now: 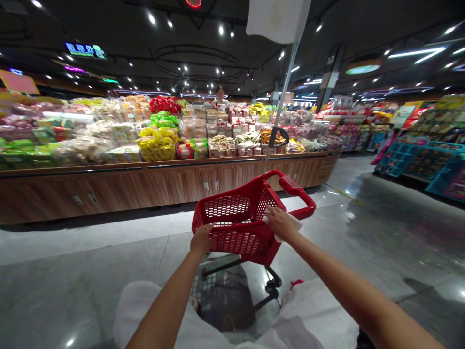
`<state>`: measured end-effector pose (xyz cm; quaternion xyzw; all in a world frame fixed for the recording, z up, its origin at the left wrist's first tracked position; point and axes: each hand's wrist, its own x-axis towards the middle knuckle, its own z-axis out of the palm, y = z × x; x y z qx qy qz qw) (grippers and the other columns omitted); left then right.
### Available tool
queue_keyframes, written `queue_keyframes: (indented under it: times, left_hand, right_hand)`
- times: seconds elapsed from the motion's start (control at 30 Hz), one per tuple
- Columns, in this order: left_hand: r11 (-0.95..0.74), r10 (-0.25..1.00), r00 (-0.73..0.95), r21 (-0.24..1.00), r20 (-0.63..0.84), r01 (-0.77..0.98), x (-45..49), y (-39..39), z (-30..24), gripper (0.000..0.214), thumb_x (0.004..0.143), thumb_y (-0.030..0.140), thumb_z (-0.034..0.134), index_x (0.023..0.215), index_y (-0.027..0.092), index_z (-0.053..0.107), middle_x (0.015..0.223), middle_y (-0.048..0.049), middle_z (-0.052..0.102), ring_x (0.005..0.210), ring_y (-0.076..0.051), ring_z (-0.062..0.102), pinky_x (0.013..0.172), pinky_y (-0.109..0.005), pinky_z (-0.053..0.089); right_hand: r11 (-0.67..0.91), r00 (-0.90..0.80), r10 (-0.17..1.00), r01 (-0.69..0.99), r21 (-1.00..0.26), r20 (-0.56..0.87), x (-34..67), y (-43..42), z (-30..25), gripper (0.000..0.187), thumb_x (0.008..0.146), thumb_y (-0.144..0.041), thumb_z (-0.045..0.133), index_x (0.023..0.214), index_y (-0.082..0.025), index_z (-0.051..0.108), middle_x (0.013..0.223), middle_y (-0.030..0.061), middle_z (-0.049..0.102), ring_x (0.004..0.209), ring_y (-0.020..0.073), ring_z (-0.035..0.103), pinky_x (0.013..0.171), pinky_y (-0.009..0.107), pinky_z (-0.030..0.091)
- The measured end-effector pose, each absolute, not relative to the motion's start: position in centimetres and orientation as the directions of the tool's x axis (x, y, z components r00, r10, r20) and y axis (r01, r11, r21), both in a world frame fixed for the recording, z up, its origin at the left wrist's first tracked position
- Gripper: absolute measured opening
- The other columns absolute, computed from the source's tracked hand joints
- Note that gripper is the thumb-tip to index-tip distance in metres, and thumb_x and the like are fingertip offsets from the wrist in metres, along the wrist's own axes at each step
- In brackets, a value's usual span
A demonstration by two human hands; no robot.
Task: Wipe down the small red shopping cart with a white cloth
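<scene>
A small red plastic shopping cart [232, 213] stands on the glossy floor in front of me, its basket empty. My left hand [201, 238] grips the near left rim of the basket, fingers curled over it. My right hand [279, 222] rests on the near right rim, pressing a white cloth or paper [296, 224] against the red plastic. The cart's red handle [298, 194] sticks out to the right. A metal pole [281, 102] rises from the cart with a white flag [278, 17] at the top.
A long wooden display counter [163, 182] piled with packaged snacks runs across the aisle ahead. A person [220, 97] stands behind it. Blue racks and more shelves [417, 160] stand at the right. Grey tiled floor [381, 228] stretches around the cart.
</scene>
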<state>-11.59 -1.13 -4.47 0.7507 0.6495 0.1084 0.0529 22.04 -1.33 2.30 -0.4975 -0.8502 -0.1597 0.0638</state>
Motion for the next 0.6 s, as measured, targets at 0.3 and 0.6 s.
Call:
queue_keyframes:
  times: [0.3,0.6]
  left_hand:
    - [-0.138,0.988,0.121,0.198,0.096,0.97,-11.7,-1.8,-4.7,0.074,0.073,0.008,0.054,0.143,0.023,0.035,0.138,-0.0063,0.049,0.13,-0.021,0.039,0.113,-0.035,0.024]
    - [-0.2,0.978,0.185,0.194,0.094,0.96,-12.3,-2.7,-4.5,0.074,0.073,0.006,0.05,0.144,0.024,0.034,0.139,-0.0054,0.049,0.13,-0.019,0.04,0.112,-0.033,0.024]
  right_hand:
    - [0.414,-0.412,0.908,0.91,-0.011,0.077,8.7,-0.2,1.0,0.036,0.097,-0.018,0.027,0.121,-0.014,0.053,0.113,0.0153,0.06,0.095,0.0222,0.061,0.078,0.032,0.046]
    - [0.587,-0.584,0.809,0.809,0.025,-0.064,18.7,0.5,4.5,0.041,0.084,-0.042,0.056,0.12,-0.024,0.059,0.131,0.0114,0.054,0.104,0.0283,0.061,0.082,0.039,0.048]
